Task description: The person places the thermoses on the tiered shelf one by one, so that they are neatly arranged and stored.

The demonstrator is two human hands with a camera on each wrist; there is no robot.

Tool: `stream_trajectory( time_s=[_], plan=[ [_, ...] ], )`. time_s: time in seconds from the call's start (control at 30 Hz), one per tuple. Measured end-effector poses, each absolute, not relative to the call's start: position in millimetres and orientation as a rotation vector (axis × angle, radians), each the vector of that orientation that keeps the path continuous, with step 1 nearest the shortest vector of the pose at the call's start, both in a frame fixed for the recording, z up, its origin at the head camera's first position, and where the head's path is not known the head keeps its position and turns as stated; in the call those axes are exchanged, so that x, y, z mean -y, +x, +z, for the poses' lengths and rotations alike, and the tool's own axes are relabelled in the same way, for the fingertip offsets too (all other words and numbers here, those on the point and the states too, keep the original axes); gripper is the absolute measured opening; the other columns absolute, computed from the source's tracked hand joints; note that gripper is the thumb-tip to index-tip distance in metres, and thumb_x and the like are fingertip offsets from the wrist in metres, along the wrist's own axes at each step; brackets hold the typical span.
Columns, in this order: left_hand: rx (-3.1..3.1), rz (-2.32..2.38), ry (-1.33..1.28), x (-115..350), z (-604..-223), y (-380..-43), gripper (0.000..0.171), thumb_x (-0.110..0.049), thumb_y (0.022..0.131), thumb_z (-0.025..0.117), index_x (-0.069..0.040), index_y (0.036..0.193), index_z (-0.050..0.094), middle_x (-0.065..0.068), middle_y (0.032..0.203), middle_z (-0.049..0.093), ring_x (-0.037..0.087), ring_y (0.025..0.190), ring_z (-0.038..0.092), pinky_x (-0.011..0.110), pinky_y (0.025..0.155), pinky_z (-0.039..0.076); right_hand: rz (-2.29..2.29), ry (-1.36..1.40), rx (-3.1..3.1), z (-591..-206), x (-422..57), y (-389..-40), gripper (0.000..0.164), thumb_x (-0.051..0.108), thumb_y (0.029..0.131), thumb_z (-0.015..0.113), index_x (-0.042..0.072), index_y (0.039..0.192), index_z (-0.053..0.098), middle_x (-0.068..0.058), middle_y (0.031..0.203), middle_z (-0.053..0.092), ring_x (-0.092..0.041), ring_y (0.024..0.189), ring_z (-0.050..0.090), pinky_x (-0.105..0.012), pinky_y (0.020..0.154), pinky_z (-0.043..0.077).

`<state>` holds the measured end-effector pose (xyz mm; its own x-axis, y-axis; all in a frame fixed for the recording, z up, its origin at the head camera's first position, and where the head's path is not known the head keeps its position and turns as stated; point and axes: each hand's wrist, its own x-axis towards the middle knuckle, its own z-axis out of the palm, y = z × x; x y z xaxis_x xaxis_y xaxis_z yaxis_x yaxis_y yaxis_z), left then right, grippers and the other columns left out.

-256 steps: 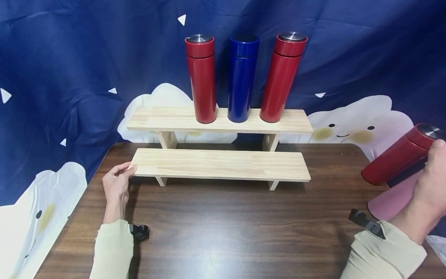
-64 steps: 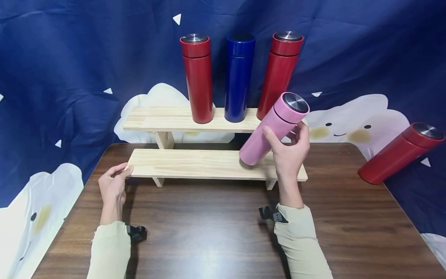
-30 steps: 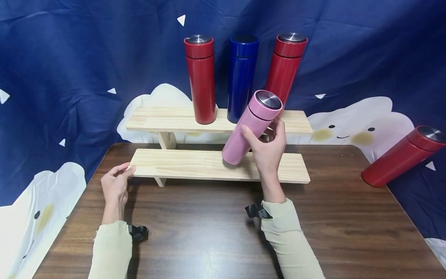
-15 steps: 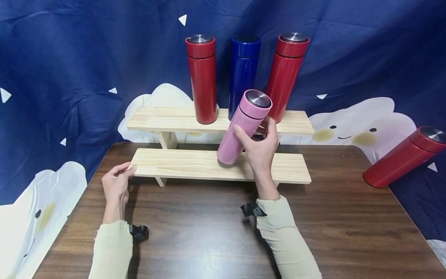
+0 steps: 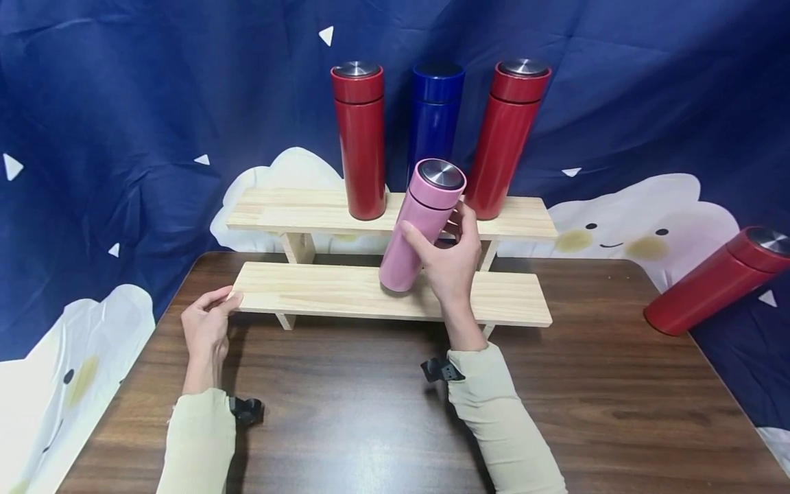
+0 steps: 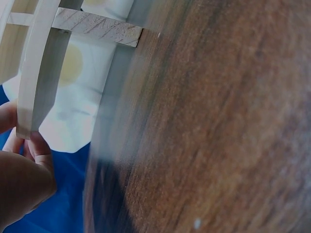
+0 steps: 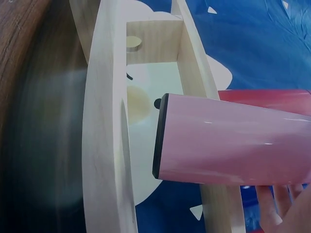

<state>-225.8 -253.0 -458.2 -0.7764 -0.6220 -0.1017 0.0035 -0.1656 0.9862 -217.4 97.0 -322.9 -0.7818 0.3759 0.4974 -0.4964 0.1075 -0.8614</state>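
Pink cylindrical bottle [image 5: 426,218] slants, right hand [image 5: 453,267] curled round its mid-body; left hand [image 5: 206,329] pinches a pale wooden two-tier shelf [image 5: 321,289].

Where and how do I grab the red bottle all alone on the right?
Probably around the upper body of the red bottle, below its cap, as the right hand holds the pink bottle. Come from the left: the red one is a straight cylinder standing near the right edge of the table.

Brown table [image 5: 345,405], wooden shelf [image 5: 321,291], three bottles [image 5: 436,120] atop
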Motion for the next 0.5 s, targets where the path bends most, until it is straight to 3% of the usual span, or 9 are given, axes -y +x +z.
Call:
stream_trajectory(
  time_s=[0.5],
  plan=[
    [1.694, -1.971, 0.697, 253.2, -459.6, -225.5, 0.026, 0.011, 0.080, 0.078, 0.005, 0.105, 0.076, -0.003, 0.077, 0.068, 0.006, 0.064, 0.063, 0.019, 0.063, 0.054, 1.742, 0.156, 1.763, -324.7, -88.5, -221.7, 0.067, 0.002, 0.074, 0.086, -0.007, 0.133, 0.056, -0.030, 0.117, 0.063, -0.042, 0.105, 0.061, -0.056, 0.087, 0.052]
  ],
)
